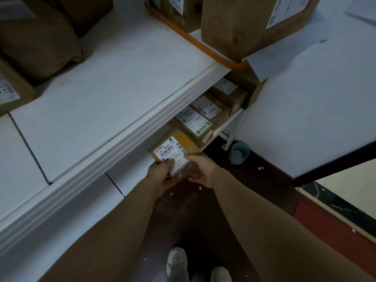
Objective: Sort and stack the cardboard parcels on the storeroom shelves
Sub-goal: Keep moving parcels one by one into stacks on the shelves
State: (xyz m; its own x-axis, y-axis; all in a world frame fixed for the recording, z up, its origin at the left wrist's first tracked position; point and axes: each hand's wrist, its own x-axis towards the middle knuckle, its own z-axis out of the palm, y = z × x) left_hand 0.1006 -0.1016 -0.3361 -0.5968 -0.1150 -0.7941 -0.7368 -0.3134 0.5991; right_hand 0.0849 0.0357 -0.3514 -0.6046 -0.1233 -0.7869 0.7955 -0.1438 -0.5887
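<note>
You are wearing the only camera on your head, and it is looking forward and steeply down over the edge of the white shelf (114, 88) toward the dark floor (254, 178). It is sitting close: your left hand (160, 174) and right hand (201, 169), gripping one parcel (171, 150), are filling the centre, and your shoes (177, 259) are showing below.
</note>
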